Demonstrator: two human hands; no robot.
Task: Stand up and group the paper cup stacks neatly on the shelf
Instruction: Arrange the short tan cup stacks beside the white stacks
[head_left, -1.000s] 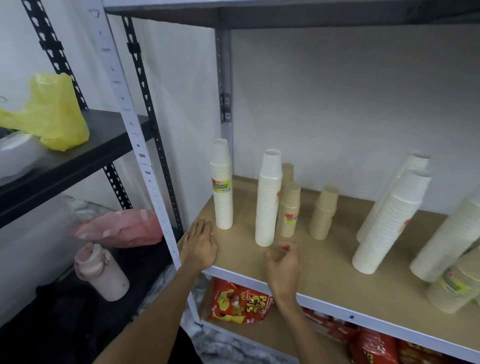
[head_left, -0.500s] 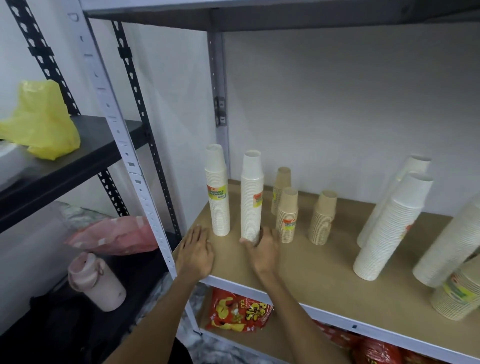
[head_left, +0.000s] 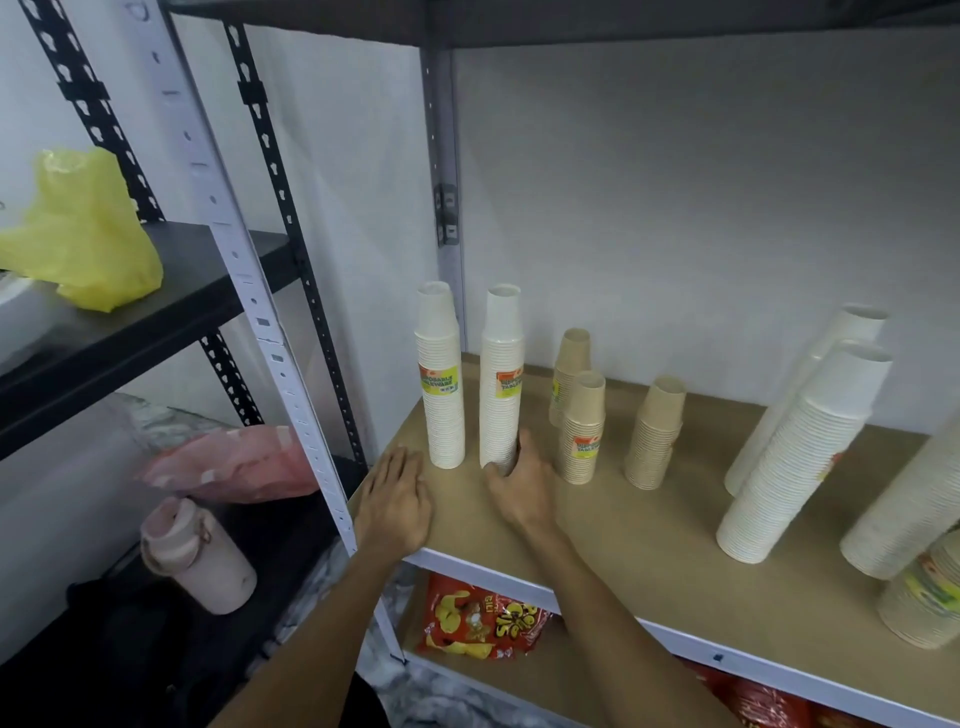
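Observation:
Two tall white paper cup stacks stand upright at the shelf's left end: one (head_left: 440, 379) near the corner, the second (head_left: 501, 374) just right of it. My right hand (head_left: 517, 486) grips the base of the second stack. My left hand (head_left: 397, 501) lies flat and open on the shelf board (head_left: 613, 525) by the front left corner. Three short brown cup stacks (head_left: 584, 431) (head_left: 569, 371) (head_left: 655, 434) stand upright to the right. Further right, several tall white stacks (head_left: 800, 457) lean to the right.
A white upright post (head_left: 249, 291) borders the shelf on the left. Red snack bags (head_left: 480, 621) lie on the shelf below. A black rack to the left carries a yellow bag (head_left: 85, 234), a pink bag (head_left: 234, 465) and a pink bottle (head_left: 200, 556).
My right hand reached forward and took hold of the second white stack, which moved left and now stands straight beside the first. My left hand stayed put.

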